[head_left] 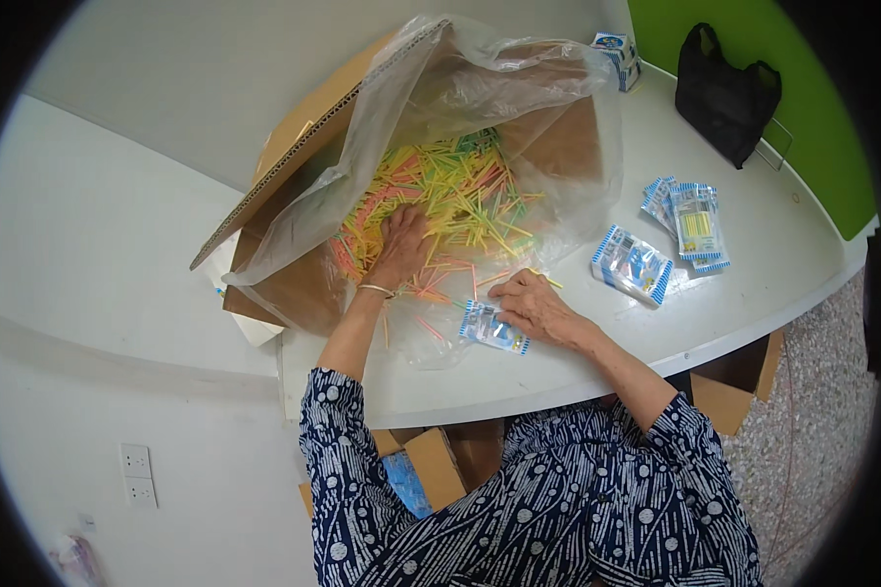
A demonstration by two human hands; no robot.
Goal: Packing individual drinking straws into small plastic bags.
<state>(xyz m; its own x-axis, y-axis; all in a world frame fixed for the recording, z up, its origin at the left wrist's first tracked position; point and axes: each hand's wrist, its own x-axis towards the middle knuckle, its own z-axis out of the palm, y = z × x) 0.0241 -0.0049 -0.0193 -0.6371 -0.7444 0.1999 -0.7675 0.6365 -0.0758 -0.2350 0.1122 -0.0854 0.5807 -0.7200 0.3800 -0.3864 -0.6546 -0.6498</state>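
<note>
A large heap of thin pink, yellow, green and orange sticks (460, 191) lies in a clear plastic liner inside a tilted cardboard box. My left hand (401, 247) reaches into the near side of this heap, fingers stretched and a little apart, their tips partly hidden among the sticks. Just right of the box mouth, my right hand (538, 308) is closed with bent fingers at a small blue-and-white packet (494, 329), its thumb over the packet's upper edge. Loose sticks are scattered between the two hands.
The cardboard box (308, 137) leans toward the wall, its clear liner (592, 127) spread over the white table (734, 293). Right of it lie a blue-and-white packet (631, 264) and stacked packets (695, 225). A black bag (724, 93) is farther back. Open cartons (739, 382) stand below.
</note>
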